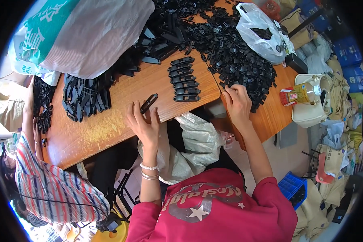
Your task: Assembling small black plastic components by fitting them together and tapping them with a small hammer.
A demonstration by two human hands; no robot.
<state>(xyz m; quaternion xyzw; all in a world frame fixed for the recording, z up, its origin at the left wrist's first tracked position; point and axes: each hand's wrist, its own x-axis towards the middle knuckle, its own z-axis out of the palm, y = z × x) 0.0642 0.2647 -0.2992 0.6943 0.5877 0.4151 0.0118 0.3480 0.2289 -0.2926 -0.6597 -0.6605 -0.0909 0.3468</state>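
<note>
My left hand [143, 125] grips a long black plastic clip part [149, 103] with an open slot, over the front part of the wooden table [121, 105]. At the near left edge of a big heap of small black plastic pieces [238, 52], my right hand [236, 101] has its thumb and fingertips pinched together on a small black plastic piece [223, 84]. Between and beyond my hands, several long black clip parts [184, 80] lie stacked in a neat column.
A pile of long black parts [86, 97] lies left, below a large white-and-green sack [88, 36]. A co-worker in a striped shirt [56, 189] sits at the left. Beyond the heap rests a white plastic bag [258, 24]; a white handbag [306, 117] is at the right.
</note>
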